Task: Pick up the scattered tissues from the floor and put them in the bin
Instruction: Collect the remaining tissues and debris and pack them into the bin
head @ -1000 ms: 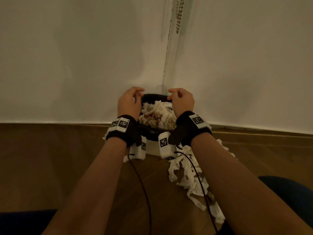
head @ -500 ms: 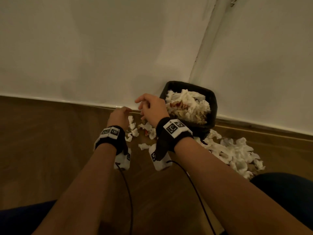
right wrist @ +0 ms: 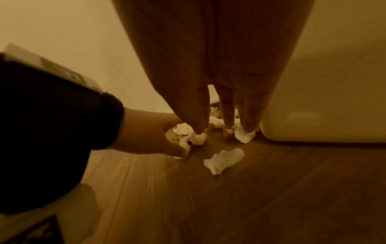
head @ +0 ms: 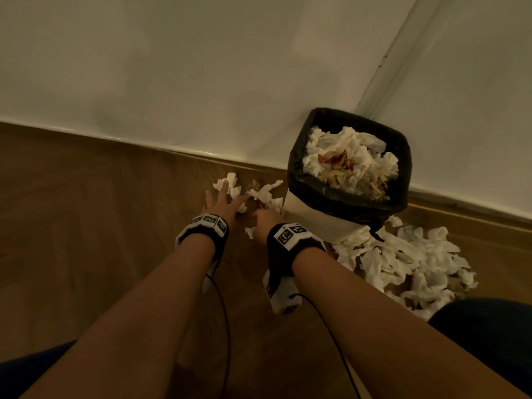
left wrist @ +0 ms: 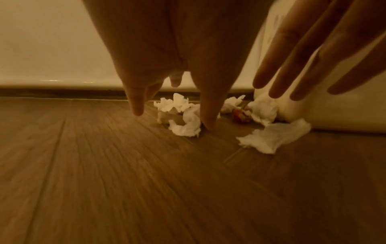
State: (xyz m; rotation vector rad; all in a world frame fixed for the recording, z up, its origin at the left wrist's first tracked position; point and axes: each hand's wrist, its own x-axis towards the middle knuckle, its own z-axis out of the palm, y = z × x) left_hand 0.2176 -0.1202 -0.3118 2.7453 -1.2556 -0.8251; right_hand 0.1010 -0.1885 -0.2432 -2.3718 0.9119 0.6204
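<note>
The bin point(head: 299, 180), cream with a black liner, stands against the wall, heaped with crumpled white and stained tissues. A small cluster of tissues point(head: 262, 194) lies on the floor just left of it. My left hand point(head: 227, 198) is spread over that cluster, fingertips down on a tissue point(left wrist: 185, 125). My right hand point(head: 266, 218) is beside the bin's base, its straight fingers point(right wrist: 227, 115) touching tissues point(right wrist: 245, 137) on the floor. One loose tissue point(right wrist: 223, 160) lies nearer me. Neither hand grips anything.
A large pile of tissues point(head: 408, 263) covers the floor at the bin's front right. The white wall and skirting point(head: 172, 148) run behind. Bare wooden floor point(head: 86, 226) stretches to the left. My dark-clothed knee point(head: 489, 326) is at the lower right.
Both hands left the bin's rim, dropped to the floor left of the bin and opened out over the small tissue cluster. The view swung left, so the bin now sits right.
</note>
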